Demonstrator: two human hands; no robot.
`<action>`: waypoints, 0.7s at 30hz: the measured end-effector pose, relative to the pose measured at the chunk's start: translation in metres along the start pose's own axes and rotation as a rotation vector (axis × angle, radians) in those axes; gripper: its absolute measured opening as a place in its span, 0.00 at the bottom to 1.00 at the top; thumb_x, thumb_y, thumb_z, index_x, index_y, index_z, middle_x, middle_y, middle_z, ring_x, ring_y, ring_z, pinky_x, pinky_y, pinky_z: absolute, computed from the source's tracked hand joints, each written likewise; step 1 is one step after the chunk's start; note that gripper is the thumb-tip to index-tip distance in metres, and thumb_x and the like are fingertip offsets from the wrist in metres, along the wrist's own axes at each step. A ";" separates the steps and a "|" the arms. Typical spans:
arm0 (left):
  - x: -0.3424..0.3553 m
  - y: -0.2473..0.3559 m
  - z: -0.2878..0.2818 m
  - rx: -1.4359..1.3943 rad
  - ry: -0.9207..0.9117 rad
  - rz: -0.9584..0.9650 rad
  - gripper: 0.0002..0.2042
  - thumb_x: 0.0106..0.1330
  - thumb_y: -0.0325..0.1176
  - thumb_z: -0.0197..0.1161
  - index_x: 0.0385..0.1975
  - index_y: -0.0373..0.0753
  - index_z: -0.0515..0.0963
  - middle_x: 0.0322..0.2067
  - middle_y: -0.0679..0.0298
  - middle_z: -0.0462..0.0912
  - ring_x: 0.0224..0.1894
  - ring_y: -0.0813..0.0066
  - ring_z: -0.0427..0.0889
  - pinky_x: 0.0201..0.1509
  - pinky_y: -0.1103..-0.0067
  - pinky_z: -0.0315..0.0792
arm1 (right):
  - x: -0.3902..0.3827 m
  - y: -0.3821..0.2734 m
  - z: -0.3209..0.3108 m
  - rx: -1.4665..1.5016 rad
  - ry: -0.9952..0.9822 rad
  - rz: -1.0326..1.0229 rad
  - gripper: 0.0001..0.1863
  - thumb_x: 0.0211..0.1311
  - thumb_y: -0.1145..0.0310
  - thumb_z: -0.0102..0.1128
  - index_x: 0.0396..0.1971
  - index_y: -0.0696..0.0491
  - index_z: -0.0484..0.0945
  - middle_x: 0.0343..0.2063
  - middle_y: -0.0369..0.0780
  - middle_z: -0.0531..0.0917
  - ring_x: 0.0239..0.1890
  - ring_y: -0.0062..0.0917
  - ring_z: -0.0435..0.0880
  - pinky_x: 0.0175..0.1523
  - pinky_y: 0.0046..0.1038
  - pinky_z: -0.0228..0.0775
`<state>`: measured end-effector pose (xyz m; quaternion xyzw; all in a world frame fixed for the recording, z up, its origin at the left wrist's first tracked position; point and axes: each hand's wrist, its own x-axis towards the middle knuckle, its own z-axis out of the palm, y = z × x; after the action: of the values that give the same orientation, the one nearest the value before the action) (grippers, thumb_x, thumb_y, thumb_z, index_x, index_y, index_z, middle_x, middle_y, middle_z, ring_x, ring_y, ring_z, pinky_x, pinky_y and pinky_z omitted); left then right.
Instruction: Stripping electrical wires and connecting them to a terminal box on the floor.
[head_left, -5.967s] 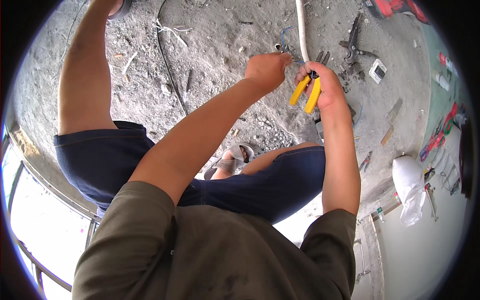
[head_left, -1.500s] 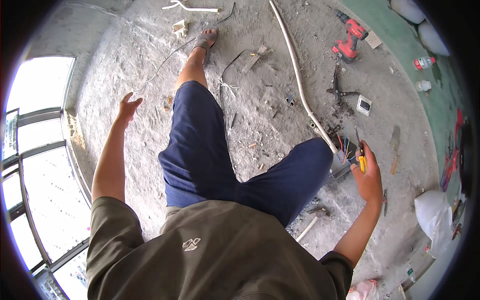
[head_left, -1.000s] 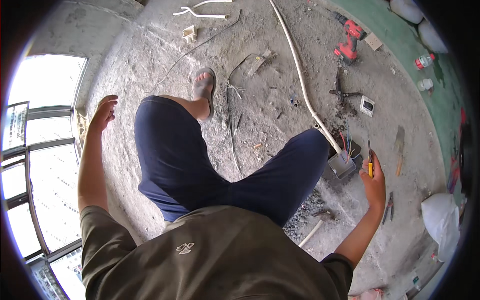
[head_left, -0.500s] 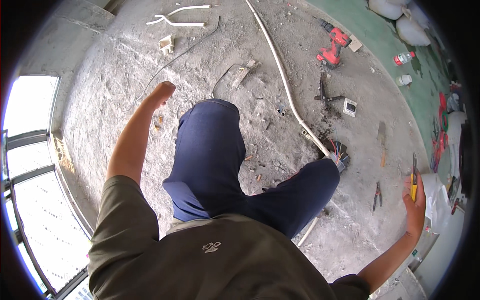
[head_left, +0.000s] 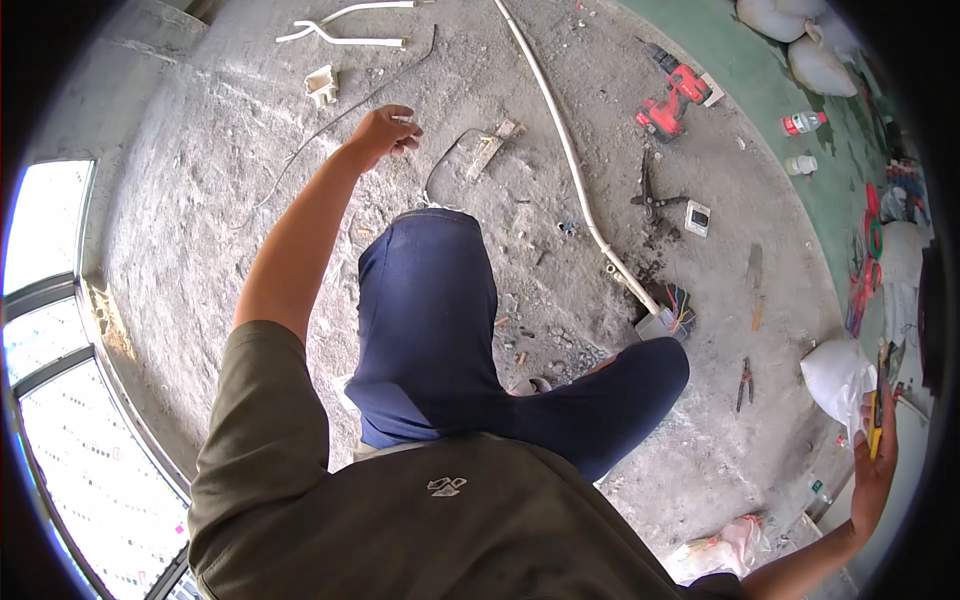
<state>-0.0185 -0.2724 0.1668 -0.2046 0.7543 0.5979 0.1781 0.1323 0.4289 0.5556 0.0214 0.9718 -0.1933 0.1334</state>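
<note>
At the far right rim, my right hand (head_left: 872, 480) is closed around a slim yellow-and-dark hand tool (head_left: 877, 405), which points away from me. Its exact kind is not clear. A white plastic bag (head_left: 835, 380) lies right beside that hand. Out ahead of my knee, my left hand (head_left: 380, 137) is raised over the rough floor with its fingers curled. A small white bit shows at its fingertips, too small to name. Red-handled pliers (head_left: 744, 385) rest on the floor to the left of my right hand.
A pale conduit (head_left: 565, 140) runs down to a box with coloured wires (head_left: 677, 315) by my right knee. Beyond lie a red cordless drill (head_left: 675, 100), a black tool (head_left: 652, 195), a white switch (head_left: 697, 218), a scraper (head_left: 756, 285) and white pipe pieces (head_left: 350, 30).
My right hand has swung outward to the right and nearer me, carrying the yellow-and-dark tool. My left hand has moved right and farther forward. The view has shifted slightly.
</note>
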 end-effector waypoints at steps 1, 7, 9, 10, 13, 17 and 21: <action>0.000 0.004 -0.001 -0.034 -0.009 0.024 0.21 0.67 0.27 0.55 0.59 0.36 0.64 0.45 0.58 0.81 0.39 0.75 0.82 0.38 0.80 0.72 | 0.001 -0.003 -0.006 -0.091 0.054 -0.032 0.32 0.65 0.67 0.51 0.68 0.53 0.55 0.62 0.43 0.67 0.65 0.33 0.64 0.69 0.33 0.48; -0.067 0.034 -0.032 0.000 0.082 0.054 0.20 0.69 0.26 0.50 0.59 0.31 0.61 0.52 0.54 0.77 0.51 0.65 0.79 0.50 0.72 0.73 | 0.056 -0.036 0.017 -0.142 -0.071 -0.296 0.33 0.66 0.57 0.52 0.67 0.53 0.57 0.61 0.44 0.68 0.64 0.32 0.66 0.69 0.33 0.49; -0.101 0.039 -0.047 0.096 0.108 0.044 0.20 0.69 0.31 0.52 0.59 0.33 0.64 0.51 0.55 0.78 0.50 0.67 0.80 0.48 0.73 0.73 | 0.073 -0.049 0.031 -0.266 -0.088 -0.446 0.31 0.67 0.56 0.51 0.66 0.54 0.59 0.62 0.42 0.67 0.64 0.31 0.65 0.68 0.32 0.50; -0.118 0.038 -0.053 0.113 0.139 0.036 0.19 0.69 0.33 0.54 0.58 0.34 0.65 0.51 0.57 0.79 0.48 0.70 0.81 0.46 0.76 0.73 | 0.079 -0.057 0.036 -0.260 -0.086 -0.434 0.31 0.67 0.56 0.51 0.66 0.54 0.59 0.62 0.42 0.67 0.64 0.31 0.65 0.68 0.32 0.50; -0.181 0.037 -0.069 0.119 0.254 -0.022 0.19 0.68 0.33 0.56 0.57 0.36 0.68 0.49 0.58 0.80 0.41 0.73 0.84 0.39 0.81 0.73 | 0.112 -0.066 0.063 -0.071 -0.295 -0.541 0.31 0.65 0.56 0.52 0.63 0.55 0.62 0.61 0.42 0.68 0.63 0.30 0.66 0.68 0.31 0.52; -0.227 0.042 -0.082 0.008 0.326 0.036 0.18 0.69 0.31 0.55 0.57 0.37 0.68 0.49 0.58 0.80 0.41 0.74 0.84 0.37 0.83 0.72 | 0.127 -0.076 0.089 -0.033 -0.251 -0.666 0.30 0.53 0.66 0.54 0.60 0.54 0.67 0.56 0.43 0.73 0.59 0.31 0.70 0.65 0.29 0.55; -0.250 0.098 -0.065 0.016 0.339 0.198 0.18 0.70 0.29 0.51 0.58 0.34 0.66 0.50 0.54 0.79 0.47 0.70 0.82 0.41 0.82 0.74 | 0.139 -0.072 0.110 0.121 -0.262 -0.724 0.32 0.45 0.75 0.54 0.58 0.52 0.70 0.52 0.43 0.76 0.55 0.32 0.73 0.62 0.28 0.58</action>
<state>0.1422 -0.2925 0.3911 -0.2259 0.7945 0.5636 -0.0095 0.0193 0.3189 0.4476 -0.3400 0.8781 -0.2859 0.1780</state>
